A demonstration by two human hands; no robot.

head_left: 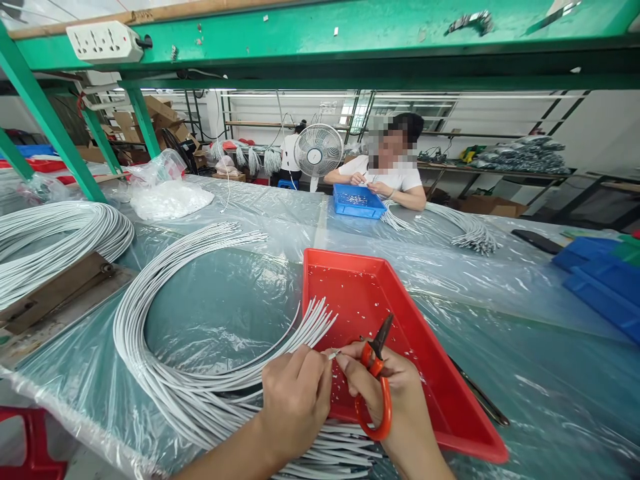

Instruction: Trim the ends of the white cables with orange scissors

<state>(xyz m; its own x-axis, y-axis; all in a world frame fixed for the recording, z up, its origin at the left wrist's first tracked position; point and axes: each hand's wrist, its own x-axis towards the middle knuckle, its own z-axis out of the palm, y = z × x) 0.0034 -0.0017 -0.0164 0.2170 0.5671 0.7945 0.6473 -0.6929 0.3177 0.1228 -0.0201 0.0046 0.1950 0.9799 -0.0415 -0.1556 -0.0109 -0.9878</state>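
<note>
My left hand (296, 395) is closed, pinching the end of one white cable over the near-left corner of a red tray (450, 407). My right hand (395, 400) grips red-handled scissors (376, 380), whose dark blades point up and away over the tray. Its fingertips meet the cable tip next to my left fingers. A big looped bundle of white cables (165, 373) lies on the plastic-covered table, its cut ends fanned out at the tray's left edge. Small white bits are scattered in the tray.
Another coil of white cables (55, 233) and a wooden block (55, 290) lie at left. Across the table a person works over a blue tray (357, 200) beside more cables. Blue bins (605, 280) stand at right, a fan (318, 152) behind, a green shelf frame overhead.
</note>
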